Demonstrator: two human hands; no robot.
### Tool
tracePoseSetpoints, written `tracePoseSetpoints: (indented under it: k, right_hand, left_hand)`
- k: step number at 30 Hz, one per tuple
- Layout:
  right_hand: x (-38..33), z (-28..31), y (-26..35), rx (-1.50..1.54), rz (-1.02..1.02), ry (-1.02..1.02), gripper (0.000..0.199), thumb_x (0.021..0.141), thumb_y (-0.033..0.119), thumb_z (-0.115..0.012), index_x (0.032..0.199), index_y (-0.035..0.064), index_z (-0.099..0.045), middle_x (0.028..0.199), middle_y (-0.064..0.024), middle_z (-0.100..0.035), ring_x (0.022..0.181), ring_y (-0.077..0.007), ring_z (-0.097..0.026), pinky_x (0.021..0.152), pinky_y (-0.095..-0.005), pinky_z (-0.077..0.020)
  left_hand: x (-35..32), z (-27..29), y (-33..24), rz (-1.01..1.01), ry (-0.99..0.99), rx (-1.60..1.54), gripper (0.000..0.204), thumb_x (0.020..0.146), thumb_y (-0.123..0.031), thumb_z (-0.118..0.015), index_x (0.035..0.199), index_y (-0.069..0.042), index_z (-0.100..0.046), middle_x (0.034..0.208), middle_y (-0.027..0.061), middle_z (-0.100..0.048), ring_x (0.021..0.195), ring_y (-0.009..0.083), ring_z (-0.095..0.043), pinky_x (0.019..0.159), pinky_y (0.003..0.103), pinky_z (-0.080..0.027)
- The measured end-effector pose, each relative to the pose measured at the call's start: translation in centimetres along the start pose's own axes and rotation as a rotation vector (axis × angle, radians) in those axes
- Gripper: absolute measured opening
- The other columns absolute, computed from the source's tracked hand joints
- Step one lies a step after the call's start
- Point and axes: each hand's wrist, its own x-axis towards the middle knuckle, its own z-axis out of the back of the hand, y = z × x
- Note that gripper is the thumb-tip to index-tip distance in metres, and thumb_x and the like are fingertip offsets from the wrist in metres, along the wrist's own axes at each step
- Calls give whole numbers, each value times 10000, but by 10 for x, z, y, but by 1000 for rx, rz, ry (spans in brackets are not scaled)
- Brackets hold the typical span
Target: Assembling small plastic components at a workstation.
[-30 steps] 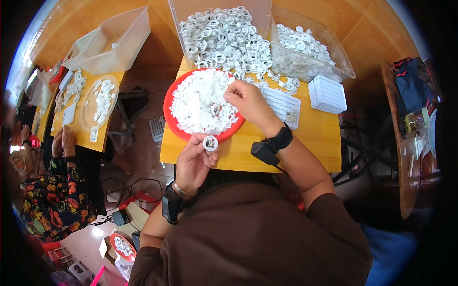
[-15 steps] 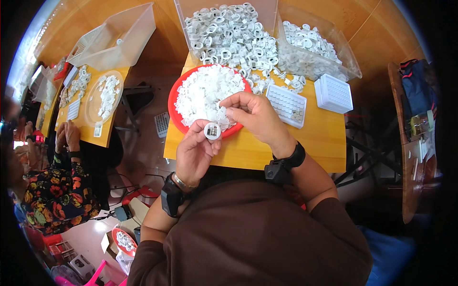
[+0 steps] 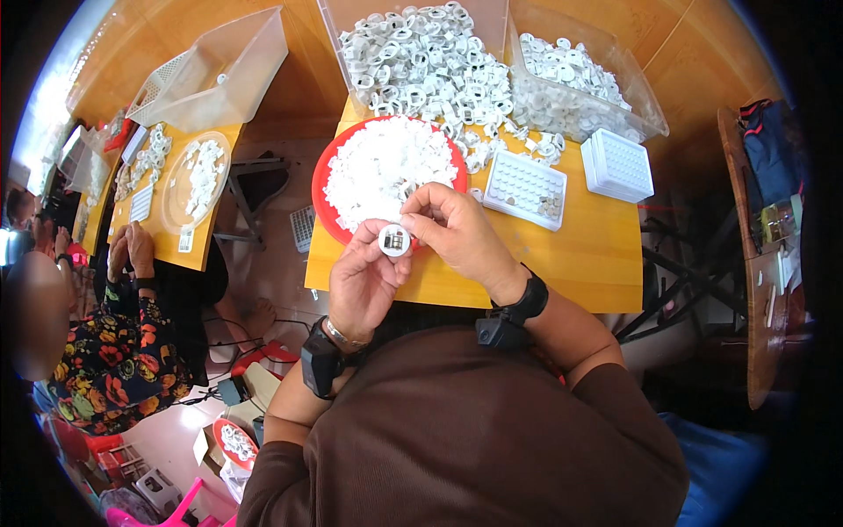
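Observation:
My left hand (image 3: pixel 364 281) holds a small round white part (image 3: pixel 394 240) with a dark square centre, just above the near edge of the red plate (image 3: pixel 321 200). My right hand (image 3: pixel 457 233) has its fingertips closed over the top of that same part, pinching something tiny that I cannot make out. The red plate is heaped with small white pieces (image 3: pixel 382 171). Both wrists wear dark bands.
A clear bin of white rings (image 3: pixel 421 53) and a second clear bin (image 3: pixel 571 83) stand behind the plate on the yellow table (image 3: pixel 562 263). Two white grid trays (image 3: pixel 525 187) (image 3: pixel 618 164) lie to the right. A person in a floral top (image 3: pixel 105 351) works at the left table.
My right hand has come back from the plate's heap to meet the left hand, which lifted the round part slightly toward the plate edge.

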Motion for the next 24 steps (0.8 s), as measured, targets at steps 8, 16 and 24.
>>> tracePoseSetpoints:
  k: [8, 16, 24]
  right_hand:
    - [-2, 1, -1, 131, -106, 55, 125, 893, 48, -604, 987, -31, -624, 860, -31, -644, 765, -68, -591, 694, -228, -506]
    - [-5, 7, -10, 51, -74, 51, 125, 884, 47, -615, 981, -32, -619, 828, -19, -643, 753, -56, -587, 669, -213, -493]
    - [-7, 11, -11, 44, -103, 133, 106, 887, 43, -600, 975, -12, -619, 799, 4, -621, 728, -46, -557, 636, -216, -469]
  left_hand:
    - [-4, -8, -2, -13, -66, -31, 214, 916, -136, -550, 1091, -21, -504, 944, 143, -608, 789, 199, -597, 676, 275, -496]
    - [-2, -4, -7, -23, 9, -76, 221, 907, -128, -558, 1096, -24, -506, 971, 129, -605, 832, 216, -590, 713, 299, -502]
    - [-1, 2, -7, -23, -11, -86, 235, 903, -125, -566, 1102, -17, -502, 996, 133, -602, 848, 221, -588, 739, 307, -503]
